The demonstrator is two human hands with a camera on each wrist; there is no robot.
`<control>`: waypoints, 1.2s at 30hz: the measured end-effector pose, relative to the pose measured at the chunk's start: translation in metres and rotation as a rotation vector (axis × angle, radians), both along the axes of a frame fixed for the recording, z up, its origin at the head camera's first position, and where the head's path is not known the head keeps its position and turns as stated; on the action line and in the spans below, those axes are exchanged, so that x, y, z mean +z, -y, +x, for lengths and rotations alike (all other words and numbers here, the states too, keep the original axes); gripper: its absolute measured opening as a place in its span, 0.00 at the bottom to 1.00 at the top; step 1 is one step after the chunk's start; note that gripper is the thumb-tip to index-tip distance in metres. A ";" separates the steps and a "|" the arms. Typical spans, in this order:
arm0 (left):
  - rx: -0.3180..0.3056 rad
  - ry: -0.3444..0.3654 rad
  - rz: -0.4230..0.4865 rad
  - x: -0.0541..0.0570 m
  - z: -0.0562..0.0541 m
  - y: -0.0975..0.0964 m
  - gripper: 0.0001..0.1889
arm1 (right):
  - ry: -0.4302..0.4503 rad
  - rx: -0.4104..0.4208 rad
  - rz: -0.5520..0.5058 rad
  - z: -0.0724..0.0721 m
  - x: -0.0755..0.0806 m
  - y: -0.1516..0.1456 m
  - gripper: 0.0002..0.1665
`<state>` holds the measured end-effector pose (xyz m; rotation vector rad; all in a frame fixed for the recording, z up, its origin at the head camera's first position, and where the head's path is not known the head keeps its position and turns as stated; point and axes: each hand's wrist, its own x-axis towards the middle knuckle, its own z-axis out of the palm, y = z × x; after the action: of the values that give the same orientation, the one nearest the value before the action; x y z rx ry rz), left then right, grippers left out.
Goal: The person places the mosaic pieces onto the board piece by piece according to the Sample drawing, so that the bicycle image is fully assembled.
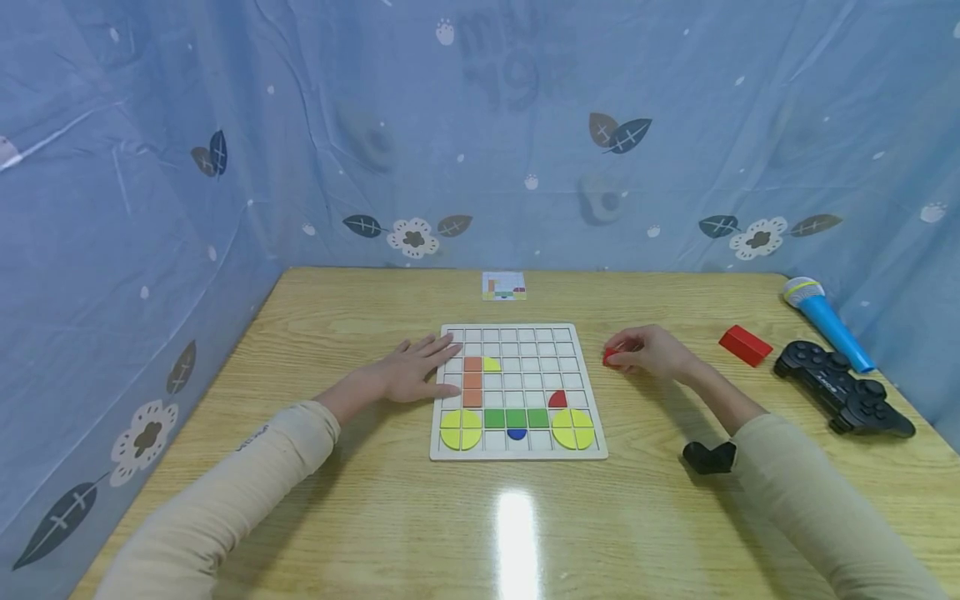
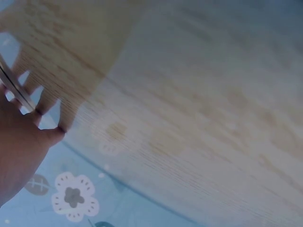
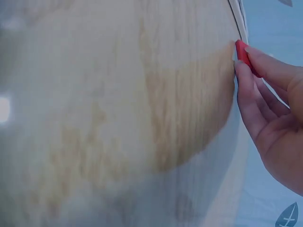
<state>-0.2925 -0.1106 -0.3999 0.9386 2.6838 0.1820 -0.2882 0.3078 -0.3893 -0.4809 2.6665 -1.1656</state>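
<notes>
A white grid board (image 1: 517, 331) lies on the wooden table in the head view. Coloured flat pieces sit in its cells: orange squares (image 1: 472, 379), green squares (image 1: 516, 417), yellow quarter circles (image 1: 573, 429), a blue half circle (image 1: 517, 433) and a red quarter circle (image 1: 558, 399). My left hand (image 1: 412, 372) is spread with straight fingers, its fingertips over the board's left edge. To the right of the board, my right hand (image 1: 651, 350) pinches a small red piece (image 3: 242, 53) between thumb and fingers, low over the table.
Behind the board lies a small pattern card (image 1: 504, 286). On the right are a red block (image 1: 746, 345), a black game controller (image 1: 843, 388) and a blue microphone (image 1: 832, 323). A black object (image 1: 708, 458) is partly hidden by my right sleeve. A blue curtain (image 1: 480, 167) stands behind the table.
</notes>
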 end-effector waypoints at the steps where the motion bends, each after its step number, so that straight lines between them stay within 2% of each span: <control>1: 0.000 -0.002 0.001 0.000 0.000 0.000 0.44 | 0.028 -0.005 -0.029 0.000 0.000 -0.001 0.15; 8: 0.001 -0.001 0.004 0.000 0.001 0.000 0.43 | 0.199 -0.015 -0.223 0.007 0.002 0.001 0.19; 12: 0.001 0.002 0.003 0.000 0.001 0.000 0.43 | 0.240 -0.009 -0.230 0.013 0.002 0.008 0.18; 16: 0.000 0.002 0.003 0.000 0.001 0.000 0.43 | 0.246 -0.021 -0.198 0.020 0.002 0.016 0.19; 22: -0.004 -0.002 -0.003 0.001 0.001 0.000 0.43 | 0.243 -0.026 -0.205 0.031 0.005 0.028 0.18; 29: -0.008 -0.002 0.004 0.002 0.002 0.000 0.44 | 0.203 -0.007 -0.153 0.043 0.008 0.040 0.14; 36: -0.013 -0.008 0.014 0.003 0.002 -0.001 0.43 | 0.127 -0.031 -0.049 0.046 0.000 0.049 0.12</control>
<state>-0.2902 -0.1097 -0.3973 0.9629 2.6863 0.1943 -0.2420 0.2592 -0.3889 -0.3614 2.5512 -1.2297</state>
